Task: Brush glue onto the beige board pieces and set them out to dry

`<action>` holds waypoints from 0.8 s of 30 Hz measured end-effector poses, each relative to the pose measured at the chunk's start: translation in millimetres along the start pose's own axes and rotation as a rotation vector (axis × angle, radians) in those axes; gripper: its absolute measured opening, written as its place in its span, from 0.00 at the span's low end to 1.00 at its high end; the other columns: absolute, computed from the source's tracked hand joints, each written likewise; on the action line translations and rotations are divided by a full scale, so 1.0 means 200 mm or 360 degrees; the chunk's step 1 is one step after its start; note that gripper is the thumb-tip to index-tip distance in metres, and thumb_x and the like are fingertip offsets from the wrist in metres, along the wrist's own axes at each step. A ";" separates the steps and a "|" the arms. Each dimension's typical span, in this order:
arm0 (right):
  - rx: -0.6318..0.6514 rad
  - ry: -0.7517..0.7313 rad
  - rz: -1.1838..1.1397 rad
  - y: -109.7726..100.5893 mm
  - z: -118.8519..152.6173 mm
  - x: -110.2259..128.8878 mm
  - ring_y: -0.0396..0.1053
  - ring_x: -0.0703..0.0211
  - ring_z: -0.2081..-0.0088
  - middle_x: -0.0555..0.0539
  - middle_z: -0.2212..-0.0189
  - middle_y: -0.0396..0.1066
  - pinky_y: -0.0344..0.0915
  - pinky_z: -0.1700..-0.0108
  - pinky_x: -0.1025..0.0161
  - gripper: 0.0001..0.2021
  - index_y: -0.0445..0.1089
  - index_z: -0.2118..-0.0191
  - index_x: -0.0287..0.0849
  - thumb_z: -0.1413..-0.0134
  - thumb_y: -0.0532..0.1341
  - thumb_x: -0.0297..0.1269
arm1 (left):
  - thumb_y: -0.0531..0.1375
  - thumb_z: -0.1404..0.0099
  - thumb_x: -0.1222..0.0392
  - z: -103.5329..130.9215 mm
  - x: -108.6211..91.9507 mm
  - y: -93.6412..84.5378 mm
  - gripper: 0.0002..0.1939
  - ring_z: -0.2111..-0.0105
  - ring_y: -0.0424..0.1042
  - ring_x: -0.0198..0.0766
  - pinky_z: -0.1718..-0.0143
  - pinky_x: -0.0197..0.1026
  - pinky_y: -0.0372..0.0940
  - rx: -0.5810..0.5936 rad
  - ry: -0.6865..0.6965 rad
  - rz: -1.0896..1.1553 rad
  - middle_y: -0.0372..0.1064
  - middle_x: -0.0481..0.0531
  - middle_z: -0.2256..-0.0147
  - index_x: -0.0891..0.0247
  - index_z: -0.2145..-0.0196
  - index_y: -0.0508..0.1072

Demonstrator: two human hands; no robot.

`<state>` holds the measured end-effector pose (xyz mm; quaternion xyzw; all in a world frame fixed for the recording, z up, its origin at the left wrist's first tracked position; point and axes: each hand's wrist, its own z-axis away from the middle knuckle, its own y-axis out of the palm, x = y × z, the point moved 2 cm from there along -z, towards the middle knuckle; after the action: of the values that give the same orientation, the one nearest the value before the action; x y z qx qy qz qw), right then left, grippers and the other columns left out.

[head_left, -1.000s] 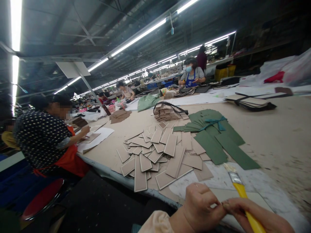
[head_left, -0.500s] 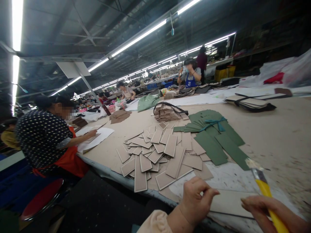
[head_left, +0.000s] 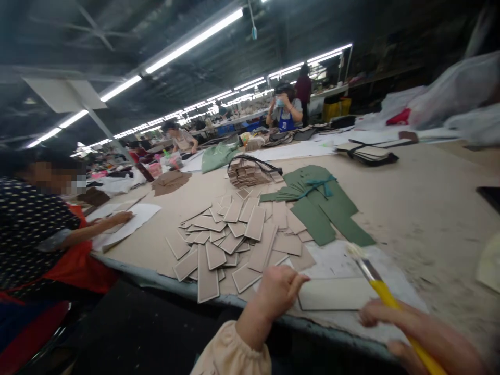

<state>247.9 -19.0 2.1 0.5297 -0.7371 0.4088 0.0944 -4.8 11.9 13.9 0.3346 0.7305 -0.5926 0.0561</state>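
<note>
Right hand [head_left: 433, 329]: grip closed round yellow handle of brush [head_left: 383, 294], bristles pointing away from body. Left hand [head_left: 273, 289]: grip curled, thumb and forefinger drawn together near left end of pale strip [head_left: 334, 296]; cannot tell whether anything pinched. Strip flat on white sheet [head_left: 332, 260] on counter [head_left: 398, 187], between hands. Loose brown pieces [head_left: 231, 242] heaped beyond left hand, near green pieces [head_left: 313, 221].

My left hand [head_left: 275, 291] low, a little right of bottom centre: knuckles up, fingers curled in, thumb and forefinger brought close, tips toward the right. Wrist [head_left: 253, 323] bare, angled up out of a gathered sleeve [head_left: 236, 351] at the bottom edge. My right hand [head_left: 433, 330], lower right, blurred; fingers pointing leftward, bent in a grip. Hands apart.
</note>
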 end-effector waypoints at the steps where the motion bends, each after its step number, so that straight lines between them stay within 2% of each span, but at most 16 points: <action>1: 0.0032 0.0110 -0.0005 -0.03 -0.01 0.01 0.72 0.59 0.67 0.49 0.68 0.74 0.67 0.65 0.66 0.15 0.70 0.51 0.51 0.41 0.57 0.46 | 0.55 0.33 0.58 0.00 0.01 -0.01 0.14 0.70 0.73 0.36 0.66 0.35 0.65 0.0080 -0.0009 0.0005 0.74 0.53 0.72 0.63 0.70 0.78; 2: 0.0008 0.0208 -0.0070 -0.05 -0.03 0.02 0.71 0.61 0.71 0.50 0.71 0.73 0.67 0.66 0.66 0.15 0.68 0.48 0.50 0.39 0.55 0.44 | 0.56 0.34 0.62 0.00 0.03 -0.02 0.10 0.65 0.74 0.37 0.62 0.35 0.66 0.0169 -0.0001 0.0041 0.76 0.54 0.67 0.63 0.63 0.78; 3: 0.0003 0.0329 -0.0159 -0.06 -0.05 0.02 0.69 0.62 0.73 0.50 0.73 0.70 0.66 0.69 0.66 0.15 0.68 0.49 0.49 0.37 0.52 0.44 | 0.57 0.35 0.64 0.01 0.04 -0.02 0.10 0.62 0.73 0.37 0.59 0.36 0.66 0.0270 0.0003 0.0064 0.76 0.54 0.62 0.62 0.59 0.77; 6: -0.0107 0.0791 -0.0488 -0.05 -0.09 -0.02 0.62 0.64 0.78 0.52 0.79 0.64 0.62 0.75 0.67 0.18 0.70 0.54 0.44 0.36 0.50 0.49 | 0.60 0.39 0.66 0.01 0.08 -0.02 0.13 0.58 0.72 0.39 0.55 0.38 0.65 0.0459 0.0032 0.0102 0.74 0.53 0.59 0.60 0.56 0.76; 9: -0.0245 0.1234 -0.0887 0.00 -0.10 -0.08 0.59 0.66 0.81 0.54 0.82 0.61 0.58 0.79 0.68 0.20 0.69 0.62 0.43 0.39 0.51 0.55 | 0.60 0.39 0.67 0.02 0.06 0.00 0.14 0.58 0.71 0.39 0.54 0.39 0.65 0.0571 0.0083 0.0099 0.73 0.53 0.59 0.60 0.56 0.76; 11: -0.0321 0.1392 -0.1109 0.01 -0.11 -0.10 0.56 0.67 0.83 0.56 0.83 0.59 0.55 0.81 0.69 0.20 0.67 0.63 0.43 0.41 0.53 0.56 | 0.60 0.40 0.66 0.03 0.02 0.00 0.14 0.58 0.71 0.39 0.54 0.39 0.65 0.0644 0.0097 0.0082 0.72 0.53 0.59 0.59 0.56 0.77; 13: -0.0406 0.1411 -0.1094 -0.01 -0.13 -0.11 0.54 0.68 0.84 0.57 0.84 0.57 0.52 0.82 0.70 0.19 0.65 0.64 0.43 0.44 0.55 0.56 | 0.61 0.41 0.65 0.03 0.00 0.01 0.13 0.58 0.71 0.39 0.53 0.39 0.65 0.0700 0.0115 0.0064 0.72 0.52 0.59 0.58 0.57 0.77; 15: -0.0480 0.1303 -0.0749 -0.10 -0.15 -0.12 0.55 0.67 0.83 0.57 0.84 0.58 0.53 0.81 0.68 0.18 0.65 0.65 0.43 0.45 0.57 0.55 | 0.61 0.41 0.64 0.04 -0.01 0.03 0.12 0.58 0.71 0.39 0.53 0.39 0.65 0.0734 0.0134 0.0032 0.71 0.52 0.59 0.57 0.59 0.77; 18: -0.0604 0.1001 0.0167 -0.31 -0.17 -0.10 0.63 0.62 0.77 0.51 0.79 0.66 0.60 0.73 0.65 0.16 0.69 0.66 0.43 0.43 0.56 0.51 | 0.58 0.39 0.66 0.03 0.03 0.07 0.12 0.57 0.71 0.40 0.53 0.41 0.66 0.0726 0.0154 -0.0026 0.71 0.53 0.57 0.56 0.61 0.78; 20: -0.0769 0.0868 0.0747 -0.48 -0.14 -0.09 0.68 0.58 0.71 0.47 0.75 0.71 0.62 0.68 0.63 0.17 0.71 0.66 0.42 0.41 0.54 0.51 | 0.57 0.39 0.66 0.02 0.07 0.10 0.12 0.57 0.72 0.42 0.52 0.43 0.67 0.0700 0.0178 -0.0064 0.72 0.54 0.56 0.56 0.62 0.78; 22: -0.0954 0.0867 0.1180 -0.62 -0.10 -0.11 0.69 0.55 0.69 0.44 0.73 0.73 0.61 0.66 0.62 0.20 0.72 0.65 0.40 0.40 0.52 0.51 | 0.56 0.39 0.65 0.02 0.09 0.12 0.12 0.56 0.72 0.43 0.52 0.45 0.67 0.0675 0.0211 -0.0100 0.72 0.54 0.56 0.55 0.62 0.78; 24: -0.1028 0.0953 0.1477 -0.72 -0.04 -0.15 0.69 0.53 0.69 0.42 0.72 0.73 0.58 0.68 0.62 0.23 0.73 0.64 0.38 0.39 0.50 0.52 | 0.56 0.39 0.65 0.02 0.11 0.13 0.12 0.55 0.72 0.44 0.52 0.45 0.67 0.0655 0.0237 -0.0129 0.73 0.53 0.56 0.55 0.63 0.79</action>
<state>381.7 -7.6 63.8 -0.0369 -0.9175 0.2946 0.2645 -7.5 19.9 -18.9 0.3523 0.6091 -0.7047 -0.0914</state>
